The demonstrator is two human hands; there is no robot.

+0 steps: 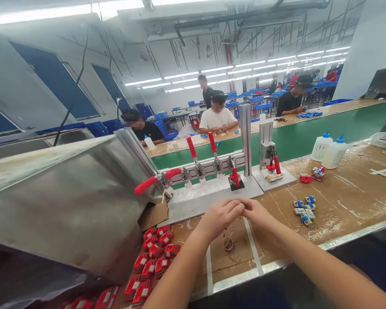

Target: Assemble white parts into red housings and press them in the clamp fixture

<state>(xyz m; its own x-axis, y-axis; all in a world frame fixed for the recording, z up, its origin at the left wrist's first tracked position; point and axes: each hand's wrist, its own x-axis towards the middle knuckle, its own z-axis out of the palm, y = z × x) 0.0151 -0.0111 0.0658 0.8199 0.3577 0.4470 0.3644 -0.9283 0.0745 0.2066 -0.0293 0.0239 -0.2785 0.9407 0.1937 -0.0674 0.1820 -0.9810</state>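
My left hand (223, 216) and my right hand (254, 211) meet fingertip to fingertip above the bench, in front of the clamp fixture's metal base (196, 201). Both are closed, with the fingers bent together around one spot. Whatever they pinch is hidden behind the fingers. Below them a small round cup (228, 243) rests on a taped brown patch of the bench. Left of my left forearm lie many red block-shaped parts (154, 250), each with a pale face. To the right of my hands is a loose cluster of grey, white and blue parts (305, 211).
Red-handled toggle clamps (214, 143) line the fixture, and a single clamp (272, 165) stands right of it. Two plastic bottles with blue caps (334, 152) and several red parts (312, 175) sit further right. A metal housing (67, 206) fills the left. Co-workers sit across the bench.
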